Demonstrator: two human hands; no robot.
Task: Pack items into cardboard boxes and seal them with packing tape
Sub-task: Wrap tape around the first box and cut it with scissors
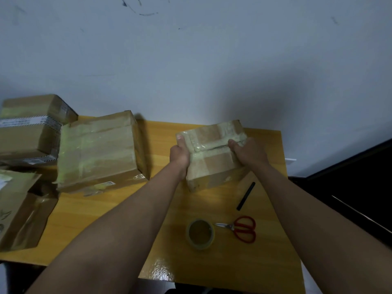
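The small taped cardboard box (212,153), judged light, stiff and tape-slick, is gripped at opposite sides by the left hand (179,154) and right hand (247,151).

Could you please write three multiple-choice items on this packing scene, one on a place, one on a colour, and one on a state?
1. Where does the roll of tape lie?
A. on the large box
B. on the table, just left of the scissors
C. in the left hand

2. What colour are the scissor handles?
A. red
B. blue
C. black

3. How is the small box held?
A. by no hand
B. by the right hand alone
C. by both hands

Answers:
1 B: the roll of tape sits on the table beside the scissors.
2 A: the handles are red.
3 C: the left hand and the right hand both grip the small box.
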